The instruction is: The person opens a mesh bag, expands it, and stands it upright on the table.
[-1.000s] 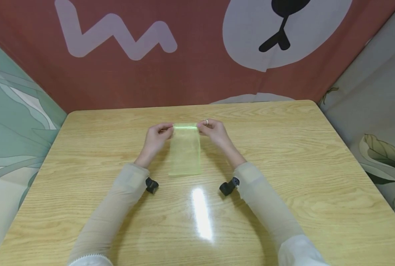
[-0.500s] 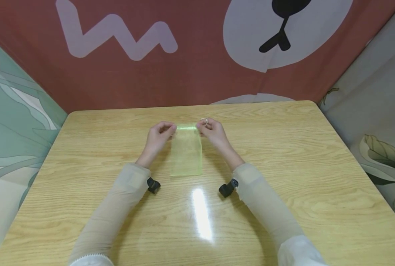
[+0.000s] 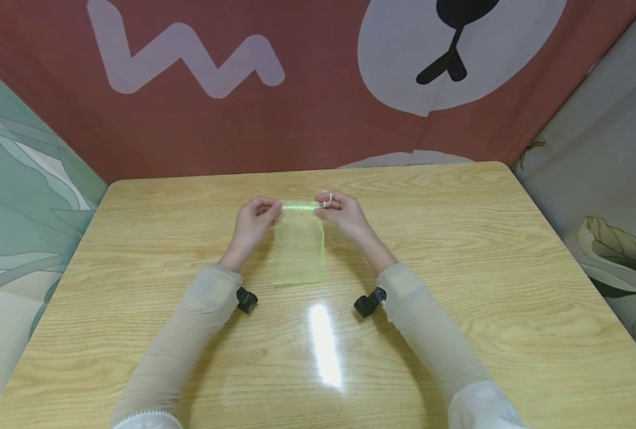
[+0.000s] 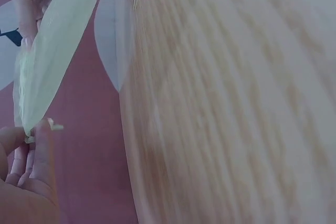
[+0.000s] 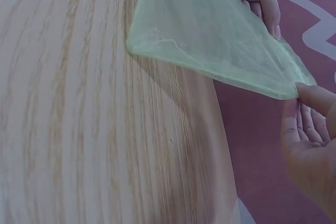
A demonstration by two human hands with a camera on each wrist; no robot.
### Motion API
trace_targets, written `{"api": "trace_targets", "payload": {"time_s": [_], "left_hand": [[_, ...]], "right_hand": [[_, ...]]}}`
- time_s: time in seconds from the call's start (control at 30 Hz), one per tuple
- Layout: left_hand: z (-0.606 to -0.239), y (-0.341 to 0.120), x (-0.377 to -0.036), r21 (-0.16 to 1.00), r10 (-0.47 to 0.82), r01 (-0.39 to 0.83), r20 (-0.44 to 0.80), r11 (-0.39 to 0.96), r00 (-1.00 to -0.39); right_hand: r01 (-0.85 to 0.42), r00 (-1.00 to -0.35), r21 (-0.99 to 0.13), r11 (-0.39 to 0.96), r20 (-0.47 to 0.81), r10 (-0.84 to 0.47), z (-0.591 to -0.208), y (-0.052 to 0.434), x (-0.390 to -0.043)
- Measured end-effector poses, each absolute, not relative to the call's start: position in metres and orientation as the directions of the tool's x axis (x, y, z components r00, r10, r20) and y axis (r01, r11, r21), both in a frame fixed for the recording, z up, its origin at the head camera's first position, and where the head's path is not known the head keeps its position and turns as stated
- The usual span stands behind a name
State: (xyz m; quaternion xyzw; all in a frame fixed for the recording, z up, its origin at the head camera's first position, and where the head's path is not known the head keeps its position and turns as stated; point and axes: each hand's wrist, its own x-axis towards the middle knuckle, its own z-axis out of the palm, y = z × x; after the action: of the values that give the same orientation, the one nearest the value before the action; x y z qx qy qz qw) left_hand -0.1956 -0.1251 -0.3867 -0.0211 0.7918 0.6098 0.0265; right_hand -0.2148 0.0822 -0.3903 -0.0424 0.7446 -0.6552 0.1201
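Note:
A sheer yellow-green drawstring pouch (image 3: 299, 247) hangs flat between my two hands, its shiny gathered top edge stretched sideways. My left hand (image 3: 255, 223) pinches the top left corner between thumb and fingers. At the top right corner, my right hand (image 3: 346, 214) pinches the edge, and a thin pale string loop (image 3: 329, 199) shows at its fingers. In the left wrist view, a short pale cord end (image 4: 56, 126) sticks out by the left fingertips. The right wrist view shows the pouch (image 5: 199, 30) slanting, its lower part close to the table.
The wood-grain table (image 3: 484, 250) reaches a red wall cloth (image 3: 318, 131) at the back. A bright light reflection (image 3: 326, 345) lies on the tabletop. Small black cameras stick out from both sleeves. Patterned cloths hang left and right.
The pale loop at my right fingers looks larger than before, and those fingers have shifted slightly. My left hand moved a little right along the top edge. The pouch stays nearly in place.

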Motion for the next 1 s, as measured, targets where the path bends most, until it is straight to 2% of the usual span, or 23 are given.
{"api": "trace_targets", "payload": {"time_s": [0.23,0.4,0.67,0.87,1.0], "left_hand": [[-0.3877,-0.1259,-0.1950,0.963,0.005,-0.049,-0.053,0.264,-0.999],[-0.3894,-0.1270,-0.1955,0.962,-0.018,-0.046,-0.043,0.268,-0.999],[-0.3907,-0.1282,-0.1966,0.963,-0.037,-0.039,-0.030,0.266,-0.999],[-0.3902,-0.1272,-0.1959,0.961,-0.034,-0.033,-0.025,0.276,-0.999],[-0.3909,-0.1264,-0.1958,0.967,-0.033,-0.034,-0.027,0.253,-0.999]], "right_hand": [[0.096,-0.972,-0.983,0.159,-0.127,-0.196,-0.3886,0.0814,-0.2128],[0.085,-0.965,-0.979,0.184,-0.127,-0.229,-0.3900,0.0827,-0.2134],[0.080,-0.937,-0.996,0.043,-0.090,-0.338,-0.3904,0.0846,-0.2153],[0.009,-0.911,-0.991,0.133,-0.063,-0.407,-0.3907,0.0865,-0.2146],[0.019,-0.908,-0.990,0.140,-0.076,-0.411,-0.3913,0.0855,-0.2140]]}}
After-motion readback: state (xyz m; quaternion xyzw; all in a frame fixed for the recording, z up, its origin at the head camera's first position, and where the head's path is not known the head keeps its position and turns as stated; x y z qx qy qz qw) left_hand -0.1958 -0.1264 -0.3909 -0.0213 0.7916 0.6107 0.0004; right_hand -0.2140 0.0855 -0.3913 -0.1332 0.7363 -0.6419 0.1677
